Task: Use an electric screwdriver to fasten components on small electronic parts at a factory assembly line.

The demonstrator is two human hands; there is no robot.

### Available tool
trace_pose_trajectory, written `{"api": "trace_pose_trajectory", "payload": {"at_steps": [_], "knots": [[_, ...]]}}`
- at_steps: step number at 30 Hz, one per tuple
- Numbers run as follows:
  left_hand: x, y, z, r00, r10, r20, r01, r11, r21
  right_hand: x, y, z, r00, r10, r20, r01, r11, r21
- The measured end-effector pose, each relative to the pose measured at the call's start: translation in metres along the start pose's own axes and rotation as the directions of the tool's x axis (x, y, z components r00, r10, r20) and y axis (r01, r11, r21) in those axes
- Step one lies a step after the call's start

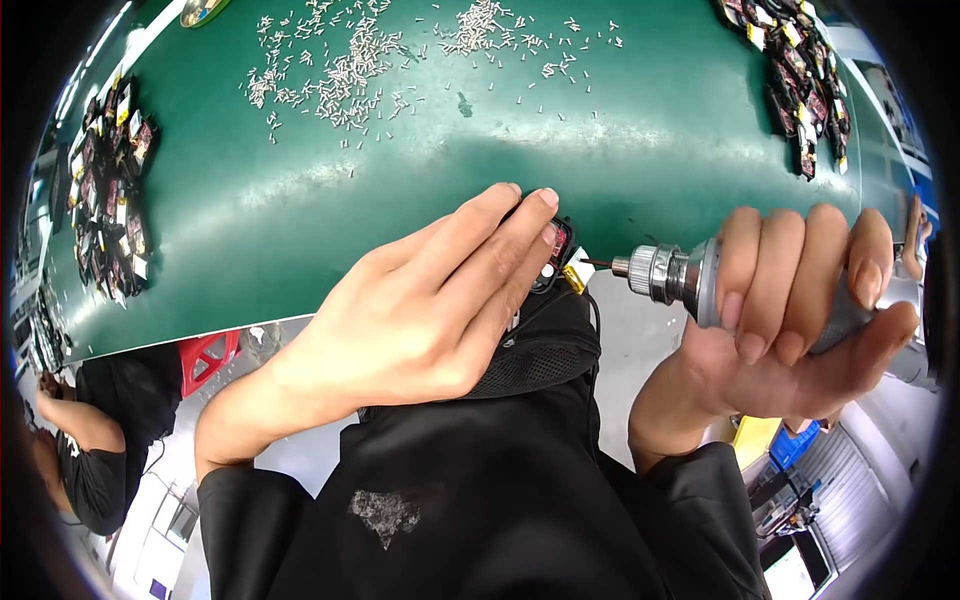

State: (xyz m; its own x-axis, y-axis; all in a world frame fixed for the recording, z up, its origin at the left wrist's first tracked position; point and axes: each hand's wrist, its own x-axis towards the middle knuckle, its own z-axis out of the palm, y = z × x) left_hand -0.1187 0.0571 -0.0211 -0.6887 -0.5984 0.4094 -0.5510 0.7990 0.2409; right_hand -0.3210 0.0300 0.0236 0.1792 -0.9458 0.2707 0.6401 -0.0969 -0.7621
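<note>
At the near edge of the green table point(300, 250), my left hand point(420, 300) lies over a small black electronic device point(562, 238), its fingers together and pressing on it. Most of the device is hidden beneath them; a bit of red board and a yellow-and-white connector point(578, 270) show at its right side. My right hand point(790, 300) is wrapped round a grey electric screwdriver point(660, 273), held sideways with its silver nose pointing left. The thin bit reaches toward the connector end of the device; whether it touches is hard to see.
Many small silver screws point(355, 75) are strewn across the far table. Piles of similar black devices lie at the left point(105, 200) and far right point(805, 95). A co-worker point(95, 430) sits at lower left, near a red stool point(208, 358).
</note>
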Motion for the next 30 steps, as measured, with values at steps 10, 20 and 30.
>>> {"api": "trace_pose_trajectory", "payload": {"at_steps": [10, 20, 30], "knots": [[0.0, 0.0, 0.002, 0.999, -0.037, -0.01, 0.037, 0.999, -0.023, 0.01, 0.011, -0.012, 0.994, 0.075, 0.078, -0.071, 0.996, -0.057], [-0.003, -0.001, 0.006, 0.998, -0.036, -0.048, 0.035, 0.999, -0.011, 0.018, 0.01, -0.013, 0.977, 0.142, 0.161, -0.124, 0.986, -0.116], [0.001, -0.007, 0.006, 0.996, 0.016, -0.087, -0.024, 0.995, -0.092, 0.017, 0.023, -0.004, 0.964, 0.111, 0.244, -0.086, 0.99, -0.11]]}}
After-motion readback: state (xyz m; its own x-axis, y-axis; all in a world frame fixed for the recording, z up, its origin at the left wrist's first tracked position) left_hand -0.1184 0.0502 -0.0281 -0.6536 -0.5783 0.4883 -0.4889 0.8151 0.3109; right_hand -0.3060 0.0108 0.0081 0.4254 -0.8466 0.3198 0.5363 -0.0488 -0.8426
